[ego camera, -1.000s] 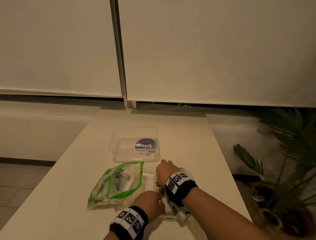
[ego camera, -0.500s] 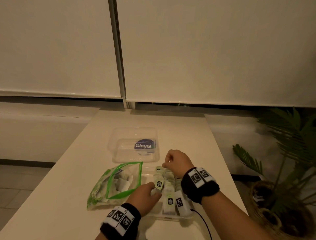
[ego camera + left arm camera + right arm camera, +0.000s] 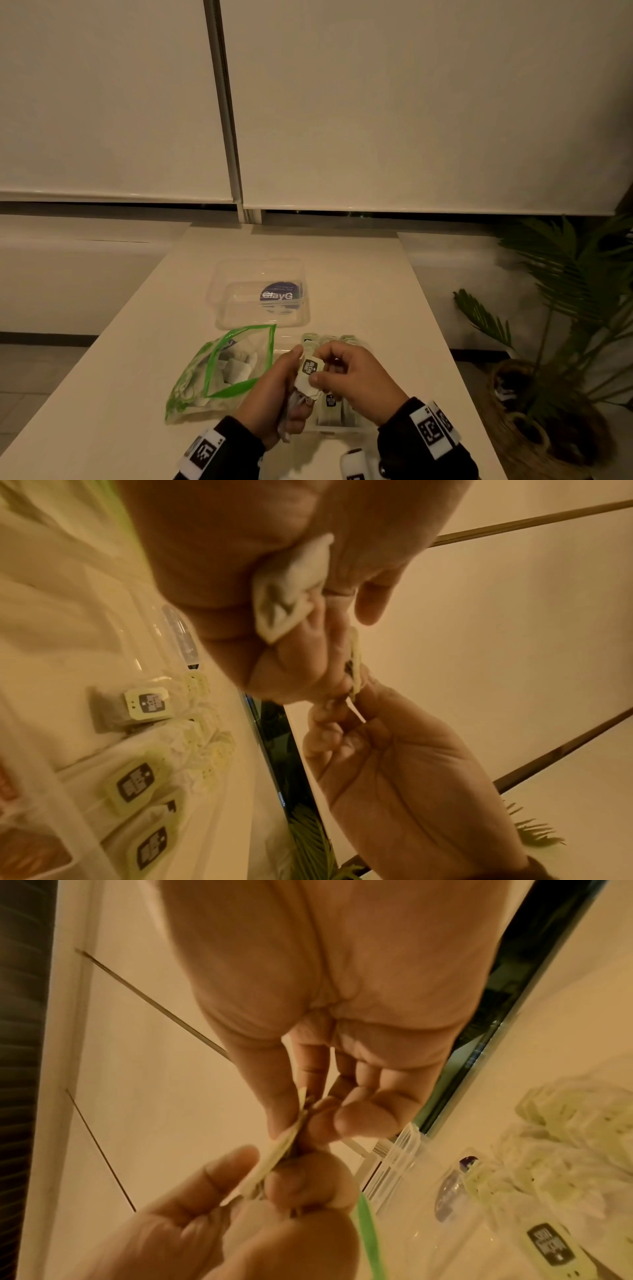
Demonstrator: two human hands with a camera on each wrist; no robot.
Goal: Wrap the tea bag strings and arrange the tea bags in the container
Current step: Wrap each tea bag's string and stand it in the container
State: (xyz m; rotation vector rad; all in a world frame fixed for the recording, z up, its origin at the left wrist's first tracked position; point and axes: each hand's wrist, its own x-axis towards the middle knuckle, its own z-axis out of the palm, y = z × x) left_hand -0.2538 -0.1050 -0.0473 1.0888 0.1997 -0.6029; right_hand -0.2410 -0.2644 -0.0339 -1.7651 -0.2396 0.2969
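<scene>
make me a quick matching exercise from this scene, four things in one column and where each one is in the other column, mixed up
Things:
1. tea bag
2. zip bag
3. lid
4. potted plant

Places:
A. flat on the table, beyond the zip bag
B. on the floor, right of the table
C. held up between the left hand and right hand, above the container
D. lying on the table, left of the container

Pairs: 1-C, 2-D, 3-A, 4-B
</scene>
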